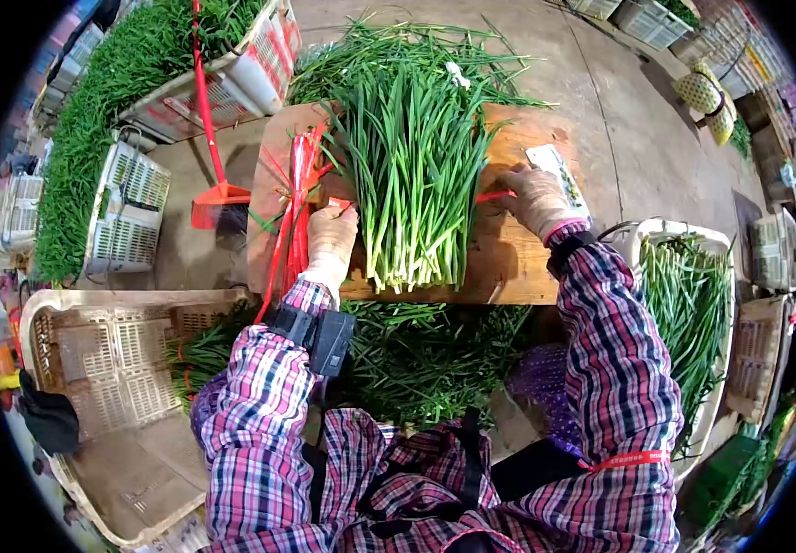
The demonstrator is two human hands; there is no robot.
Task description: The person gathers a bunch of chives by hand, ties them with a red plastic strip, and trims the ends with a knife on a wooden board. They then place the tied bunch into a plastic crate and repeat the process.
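A thick bunch of green chives (413, 175) lies on a wooden board (508, 263), cut ends toward me. A red plastic tie (493, 196) runs under the bunch. My left hand (331, 238), gloved, holds one end of the tie at the bunch's left side. My right hand (536, 198), also gloved, grips the other end at the right side. A bundle of loose red ties (294, 207) hangs over the board's left edge, next to my left hand.
An empty white crate (103, 369) stands at the lower left. A crate of chives (693, 304) sits at the right. More chives (425, 355) lie under the board. Crates full of greens (140, 64) line the upper left. A red broom (213, 175) stands on the concrete floor.
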